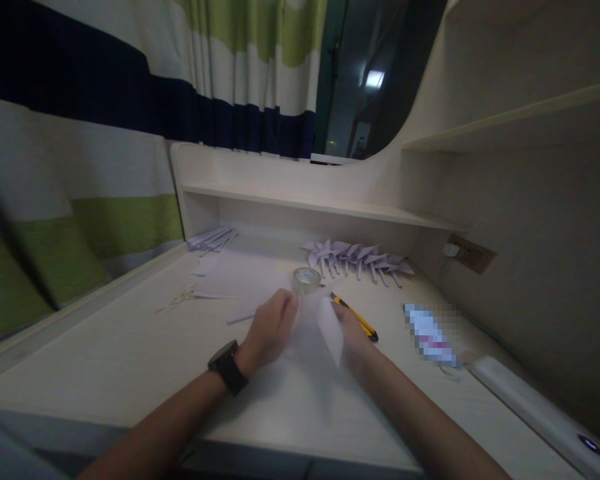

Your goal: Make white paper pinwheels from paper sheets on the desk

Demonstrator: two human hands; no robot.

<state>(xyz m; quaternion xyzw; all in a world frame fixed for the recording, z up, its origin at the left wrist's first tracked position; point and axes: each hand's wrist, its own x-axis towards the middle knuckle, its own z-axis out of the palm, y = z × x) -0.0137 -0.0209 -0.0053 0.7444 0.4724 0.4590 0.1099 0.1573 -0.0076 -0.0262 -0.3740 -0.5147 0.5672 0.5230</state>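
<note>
My left hand (270, 328), with a black watch on its wrist, is closed on the left edge of a white sheet of paper (325, 330). My right hand (353, 333) grips the same paper from the right, mostly hidden behind a raised fold. The paper is held just above the pale desk (130, 353). A roll of clear tape (306, 279) stands right behind the hands. A yellow and black utility knife (360, 321) lies beside my right hand.
A row of several folded paper shapes (360, 257) lies at the back under the shelf, another stack (213, 239) at the back left. Loose sheets (235, 277) and scissors (177, 300) lie left of centre. A white bar-shaped device (535, 407) sits right.
</note>
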